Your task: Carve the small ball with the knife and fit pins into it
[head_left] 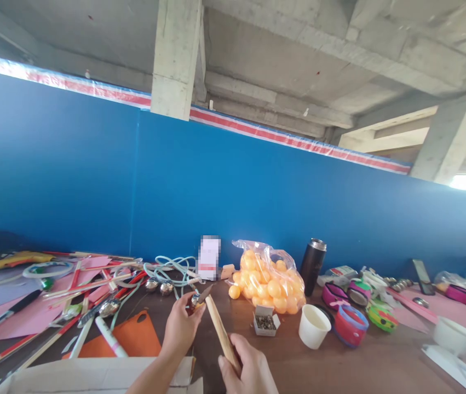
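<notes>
My right hand (pixel 249 364) is wrapped round the wooden handle of a hammer (pixel 219 331), whose dark head points up and away from me. My left hand (pixel 184 324) is closed, its fingertips pinching a small shiny round metal piece (pixel 195 300) beside the hammer head. Some orange shows under that piece, but its full shape is hidden by the fingers. To the right of the hammer stands an open little box of small metal tacks or screws (pixel 265 322). Behind it lies a clear plastic bag of orange balls (pixel 271 284), with one loose orange ball (pixel 234 292) at its left.
A white paper cup (pixel 315 327), a black bottle (pixel 314 265) and pink and blue round straps (pixel 351 325) stand at right. Sticks, pale cords (pixel 173 268), metal balls (pixel 166 288) and orange card (pixel 134 336) clutter the left. Cardboard (pixel 105 377) lies in front; a blue partition (pixel 233 186) stands behind.
</notes>
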`<action>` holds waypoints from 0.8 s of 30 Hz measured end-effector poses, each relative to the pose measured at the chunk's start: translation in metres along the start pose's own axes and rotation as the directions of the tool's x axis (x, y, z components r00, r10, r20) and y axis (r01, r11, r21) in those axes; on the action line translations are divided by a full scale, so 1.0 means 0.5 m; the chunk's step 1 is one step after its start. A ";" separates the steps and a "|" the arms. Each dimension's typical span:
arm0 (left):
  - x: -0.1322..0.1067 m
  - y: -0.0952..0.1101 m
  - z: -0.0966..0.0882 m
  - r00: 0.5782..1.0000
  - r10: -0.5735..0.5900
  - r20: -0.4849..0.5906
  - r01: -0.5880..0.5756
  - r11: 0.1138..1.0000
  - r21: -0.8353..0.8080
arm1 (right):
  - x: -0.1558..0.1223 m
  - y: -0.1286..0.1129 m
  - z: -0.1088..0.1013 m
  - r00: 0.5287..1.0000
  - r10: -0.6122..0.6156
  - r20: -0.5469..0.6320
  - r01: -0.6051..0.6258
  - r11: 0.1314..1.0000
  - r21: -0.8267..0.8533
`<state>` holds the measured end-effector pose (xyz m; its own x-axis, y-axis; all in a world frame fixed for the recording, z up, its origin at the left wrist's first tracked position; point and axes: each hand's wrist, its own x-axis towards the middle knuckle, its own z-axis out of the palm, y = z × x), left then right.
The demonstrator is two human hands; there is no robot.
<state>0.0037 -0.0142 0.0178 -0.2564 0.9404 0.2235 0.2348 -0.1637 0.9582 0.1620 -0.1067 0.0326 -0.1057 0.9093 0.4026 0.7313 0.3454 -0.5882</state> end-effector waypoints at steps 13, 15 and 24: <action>0.001 -0.005 0.003 1.000 0.018 -0.011 -0.018 0.999 0.030 | -0.001 -0.006 -0.003 1.000 0.004 -0.002 -0.004 1.000 -0.023; -0.001 0.000 0.002 1.000 0.009 -0.009 -0.009 0.999 0.034 | -0.001 -0.007 -0.004 1.000 -0.001 -0.005 0.001 1.000 -0.027; 0.001 -0.005 0.000 1.000 0.017 0.024 -0.018 1.000 0.021 | 0.000 -0.006 -0.006 1.000 -0.005 -0.004 0.005 0.999 -0.040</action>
<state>0.0031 -0.0131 0.0155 -0.2293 0.9444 0.2355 0.2588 -0.1741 0.9501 0.1621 -0.1085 0.0365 -0.1067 0.9068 0.4079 0.7572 0.3400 -0.5577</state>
